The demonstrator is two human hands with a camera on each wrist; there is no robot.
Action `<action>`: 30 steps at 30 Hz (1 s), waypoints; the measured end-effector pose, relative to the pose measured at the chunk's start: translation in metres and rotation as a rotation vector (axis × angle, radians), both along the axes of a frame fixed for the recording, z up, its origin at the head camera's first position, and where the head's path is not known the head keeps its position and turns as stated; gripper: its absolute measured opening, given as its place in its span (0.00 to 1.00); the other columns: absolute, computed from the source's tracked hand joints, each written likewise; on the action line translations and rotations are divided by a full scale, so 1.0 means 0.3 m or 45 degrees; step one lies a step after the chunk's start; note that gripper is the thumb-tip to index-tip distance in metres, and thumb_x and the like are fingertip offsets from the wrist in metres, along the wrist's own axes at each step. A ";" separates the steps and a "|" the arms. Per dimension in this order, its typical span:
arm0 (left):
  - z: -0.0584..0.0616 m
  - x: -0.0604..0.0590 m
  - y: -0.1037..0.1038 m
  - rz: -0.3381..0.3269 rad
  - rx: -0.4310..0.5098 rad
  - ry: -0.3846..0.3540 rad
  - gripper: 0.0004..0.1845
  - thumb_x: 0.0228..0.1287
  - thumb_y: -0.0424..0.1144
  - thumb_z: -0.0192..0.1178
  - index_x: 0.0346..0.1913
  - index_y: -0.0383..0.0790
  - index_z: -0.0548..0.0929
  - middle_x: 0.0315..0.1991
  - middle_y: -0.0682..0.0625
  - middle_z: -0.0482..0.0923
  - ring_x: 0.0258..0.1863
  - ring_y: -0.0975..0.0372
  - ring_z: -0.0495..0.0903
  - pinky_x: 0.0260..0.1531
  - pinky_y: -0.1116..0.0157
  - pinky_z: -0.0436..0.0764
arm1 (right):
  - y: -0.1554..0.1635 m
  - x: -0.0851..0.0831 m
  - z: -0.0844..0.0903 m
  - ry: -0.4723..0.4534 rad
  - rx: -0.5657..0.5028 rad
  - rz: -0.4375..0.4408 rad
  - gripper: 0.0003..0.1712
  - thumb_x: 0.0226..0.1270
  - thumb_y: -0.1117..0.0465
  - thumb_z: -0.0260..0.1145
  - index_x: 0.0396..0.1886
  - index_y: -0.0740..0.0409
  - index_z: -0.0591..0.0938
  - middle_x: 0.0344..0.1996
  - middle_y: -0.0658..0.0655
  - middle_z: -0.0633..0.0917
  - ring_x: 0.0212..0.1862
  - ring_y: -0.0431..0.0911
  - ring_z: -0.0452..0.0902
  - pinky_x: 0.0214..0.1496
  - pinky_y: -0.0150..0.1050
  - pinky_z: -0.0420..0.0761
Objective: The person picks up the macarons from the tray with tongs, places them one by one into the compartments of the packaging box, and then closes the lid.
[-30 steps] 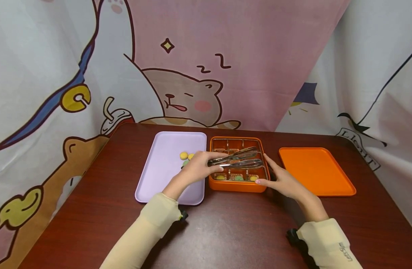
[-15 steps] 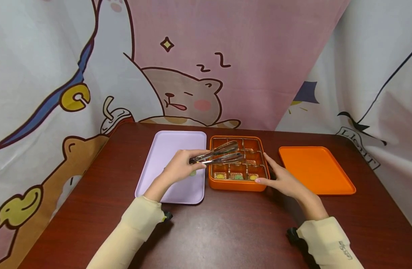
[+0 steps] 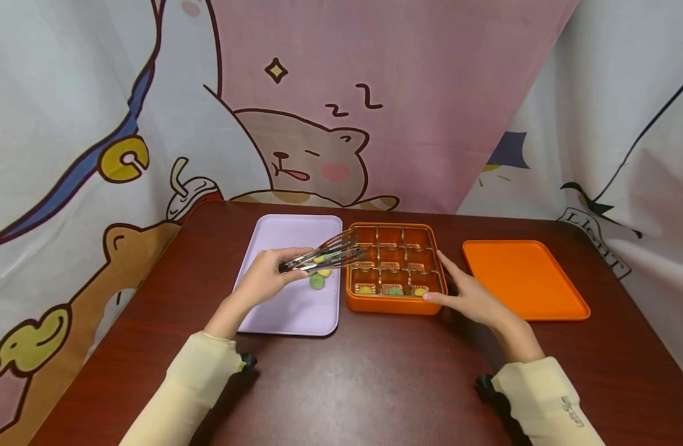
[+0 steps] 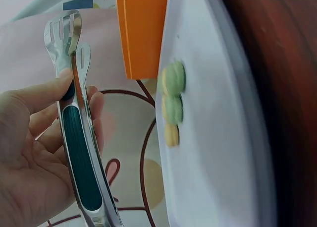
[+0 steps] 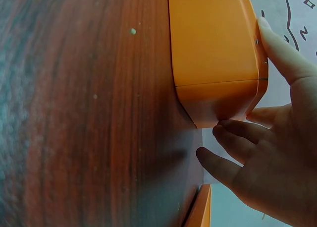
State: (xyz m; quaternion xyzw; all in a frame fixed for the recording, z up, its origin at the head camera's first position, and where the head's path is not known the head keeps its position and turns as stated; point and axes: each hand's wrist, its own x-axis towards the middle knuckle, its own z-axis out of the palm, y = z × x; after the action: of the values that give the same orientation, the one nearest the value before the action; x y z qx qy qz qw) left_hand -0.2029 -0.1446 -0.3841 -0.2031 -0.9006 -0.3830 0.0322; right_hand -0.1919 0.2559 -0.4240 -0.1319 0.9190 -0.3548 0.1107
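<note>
My left hand [image 3: 265, 277] grips metal tongs with green grips [image 3: 321, 256] and holds them over the lilac tray [image 3: 280, 310]. The tong tips sit close together with nothing between them in the left wrist view, where the tongs [image 4: 74, 113] lie in the left hand [image 4: 29, 152]. Three small round sweets lie on the tray below: two green [image 4: 173, 78] [image 4: 173, 109] and one yellow [image 4: 171, 135]. My right hand [image 3: 461, 298] rests with straight fingers against the right side of the orange compartment box [image 3: 394, 305]. The box's front row holds sweets [image 3: 395, 290].
An orange lid [image 3: 522, 279] lies flat to the right of the box. Everything stands on a dark wooden table [image 3: 374, 384]. Cartoon-printed cloth [image 3: 319, 124] hangs close behind and along both sides of it.
My left hand has carried the tongs leftwards, from above the orange box to above the lilac tray. The right hand has stayed against the box.
</note>
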 end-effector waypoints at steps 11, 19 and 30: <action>-0.042 0.017 -0.095 0.083 -0.078 -0.013 0.22 0.53 0.38 0.69 0.54 0.48 0.82 0.49 0.50 0.82 0.36 0.60 0.74 0.35 0.64 0.72 | 0.001 -0.006 -0.002 0.017 0.006 0.004 0.58 0.59 0.40 0.65 0.76 0.50 0.38 0.73 0.67 0.48 0.70 0.68 0.47 0.62 0.69 0.54; -0.070 0.027 -0.134 0.094 -0.105 0.010 0.22 0.52 0.37 0.70 0.53 0.45 0.83 0.49 0.48 0.83 0.41 0.60 0.78 0.40 0.61 0.73 | 0.002 -0.002 -0.001 0.003 0.005 0.003 0.58 0.60 0.40 0.64 0.76 0.48 0.37 0.73 0.66 0.47 0.70 0.68 0.47 0.62 0.69 0.54; -0.105 0.035 -0.159 0.099 -0.120 -0.009 0.22 0.52 0.37 0.70 0.54 0.44 0.83 0.49 0.46 0.82 0.45 0.57 0.79 0.42 0.58 0.74 | 0.003 -0.004 -0.003 0.008 0.004 0.006 0.58 0.60 0.40 0.64 0.76 0.48 0.37 0.74 0.66 0.47 0.70 0.68 0.46 0.62 0.69 0.54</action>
State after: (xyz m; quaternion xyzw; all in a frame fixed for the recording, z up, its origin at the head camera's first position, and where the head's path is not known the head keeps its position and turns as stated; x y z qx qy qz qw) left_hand -0.1923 -0.1924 -0.4155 -0.1681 -0.9250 -0.3391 0.0343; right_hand -0.1932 0.2570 -0.4249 -0.1352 0.9195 -0.3527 0.1088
